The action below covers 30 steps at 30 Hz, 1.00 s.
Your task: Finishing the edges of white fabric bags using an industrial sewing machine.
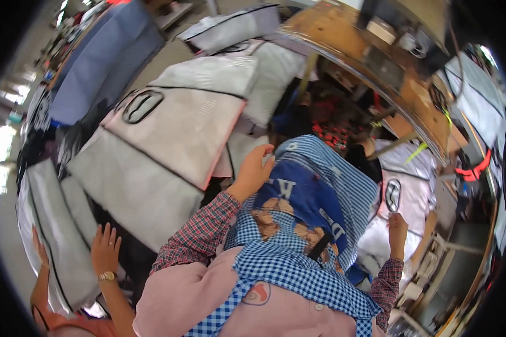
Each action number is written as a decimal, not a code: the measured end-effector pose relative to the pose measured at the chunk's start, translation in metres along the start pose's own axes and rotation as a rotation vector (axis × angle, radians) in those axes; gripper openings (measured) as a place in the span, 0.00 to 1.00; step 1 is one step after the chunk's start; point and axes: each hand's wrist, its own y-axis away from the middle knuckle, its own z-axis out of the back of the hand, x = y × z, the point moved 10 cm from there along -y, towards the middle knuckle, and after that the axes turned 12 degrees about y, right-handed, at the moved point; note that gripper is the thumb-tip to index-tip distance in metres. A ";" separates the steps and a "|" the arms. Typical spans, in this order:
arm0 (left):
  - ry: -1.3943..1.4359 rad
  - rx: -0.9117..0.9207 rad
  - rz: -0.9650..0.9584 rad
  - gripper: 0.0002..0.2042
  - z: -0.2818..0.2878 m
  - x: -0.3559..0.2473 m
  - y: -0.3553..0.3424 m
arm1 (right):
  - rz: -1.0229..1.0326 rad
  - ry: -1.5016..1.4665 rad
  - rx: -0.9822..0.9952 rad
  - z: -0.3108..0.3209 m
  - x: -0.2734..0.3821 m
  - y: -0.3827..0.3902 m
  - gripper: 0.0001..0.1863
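Observation:
My left hand (254, 173), in a plaid sleeve, is raised in front of my blue checked apron (287, 258). Its fingers are bent inward, and a small pale spot shows between them; I cannot make out what it is. Just left of it lies a large pale fabric cover (180, 126) with dark piping and a black oval patch. At the right, my right hand (398, 226) is closed in front of another pale pinkish cover (407, 191), which also bears a dark oval patch. Whether the fingers grip its cloth is hidden.
At the lower left, a co-worker's hands (105, 250) rest by a folded pale cover (59, 224). A worn wooden sewing table (326, 28) stands ahead right. Grey-blue panels (104, 62) lean at the far left. Red scraps (331, 135) lie beneath the table.

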 end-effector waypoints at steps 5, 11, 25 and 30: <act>-0.581 -0.159 0.004 0.13 0.107 -0.049 0.034 | 0.169 -0.049 -0.089 0.005 0.109 -0.053 0.10; -0.962 -0.136 0.498 0.21 0.199 -0.038 0.072 | 0.435 -0.063 -0.234 -0.008 0.204 -0.058 0.11; -0.112 -0.098 0.814 0.20 0.179 0.033 0.095 | 0.473 0.000 -0.313 -0.013 0.205 -0.046 0.10; 0.274 -0.198 0.449 0.21 0.139 -0.074 0.046 | 0.406 0.044 -0.242 -0.017 0.203 -0.054 0.10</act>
